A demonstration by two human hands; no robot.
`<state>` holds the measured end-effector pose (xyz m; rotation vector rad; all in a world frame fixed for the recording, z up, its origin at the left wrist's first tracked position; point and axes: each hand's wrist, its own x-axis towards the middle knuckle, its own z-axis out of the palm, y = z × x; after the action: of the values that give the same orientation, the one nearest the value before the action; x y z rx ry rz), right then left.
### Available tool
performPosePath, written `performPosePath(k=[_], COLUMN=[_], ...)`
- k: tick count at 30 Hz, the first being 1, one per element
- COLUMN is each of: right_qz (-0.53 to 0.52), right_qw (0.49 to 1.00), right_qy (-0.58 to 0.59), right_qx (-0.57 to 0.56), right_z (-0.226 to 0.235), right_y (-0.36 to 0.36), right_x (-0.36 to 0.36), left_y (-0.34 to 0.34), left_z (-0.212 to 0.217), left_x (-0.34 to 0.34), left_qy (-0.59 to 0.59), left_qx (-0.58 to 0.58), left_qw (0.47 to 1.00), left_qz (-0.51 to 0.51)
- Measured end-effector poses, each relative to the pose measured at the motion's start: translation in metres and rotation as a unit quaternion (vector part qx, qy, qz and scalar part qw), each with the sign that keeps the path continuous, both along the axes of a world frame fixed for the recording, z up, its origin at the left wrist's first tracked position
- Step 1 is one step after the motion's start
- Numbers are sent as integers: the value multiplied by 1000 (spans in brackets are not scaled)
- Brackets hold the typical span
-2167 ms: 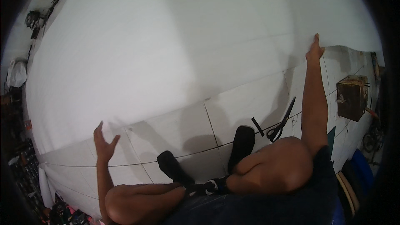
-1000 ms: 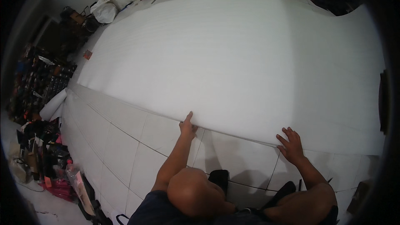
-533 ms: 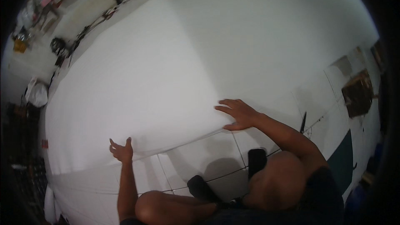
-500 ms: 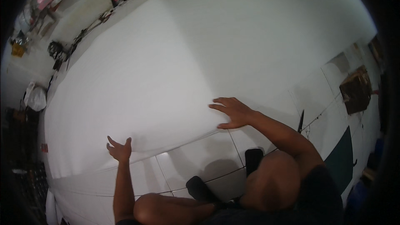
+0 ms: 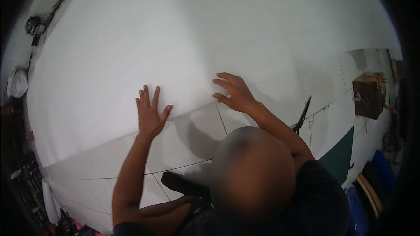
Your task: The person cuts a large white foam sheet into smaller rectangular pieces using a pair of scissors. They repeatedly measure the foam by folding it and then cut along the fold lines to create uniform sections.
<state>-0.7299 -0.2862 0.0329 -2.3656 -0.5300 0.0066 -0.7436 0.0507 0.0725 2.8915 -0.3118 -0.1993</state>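
A large, thin white sheet (image 5: 105, 57) lies spread over the tiled floor. Its left part is bright white; the part right of a straight boundary looks greyer, with faint tile lines showing through. I cannot tell whether it is cloth or paper. My left hand (image 5: 149, 116) rests palm down on the bright part at its near edge, fingers spread. At the near right corner of that bright part is my right hand (image 5: 236, 94), its fingers apart and slightly bent, holding nothing visible. Whether its fingertips touch the sheet is unclear.
Right of my right forearm lies a dark pointed tool (image 5: 305, 112), perhaps scissors. Beyond it are a dark green sheet (image 5: 339, 155) and a brown box (image 5: 368, 98). A white plastic bag (image 5: 17, 83) sits at the far left. My foot (image 5: 183, 185) is on the tiles.
My left hand has moved right and away from me, from hovering near the sheet's edge to lying flat. My right hand is slightly higher in view. The view has shifted too.
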Motion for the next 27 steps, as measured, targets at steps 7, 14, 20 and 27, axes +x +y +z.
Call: performPosePath(k=[7, 14, 20, 27], right_qz=[-360, -538, -575, -562], right_qw=[929, 812, 774, 712], right_qy=[82, 206, 260, 357], right_qx=[26, -94, -39, 223], right_z=[-11, -17, -1, 9], right_y=[-155, -187, -165, -163], right_x=[-132, -266, -259, -230], left_y=[-37, -47, -111, -104], left_z=[-36, -29, -6, -29], left_x=[-14, -5, -1, -6], left_qy=[-61, -52, 38, -57], left_qx=[40, 6, -35, -64], left_qw=[996, 998, 993, 991], left_qz=[49, 20, -107, -102])
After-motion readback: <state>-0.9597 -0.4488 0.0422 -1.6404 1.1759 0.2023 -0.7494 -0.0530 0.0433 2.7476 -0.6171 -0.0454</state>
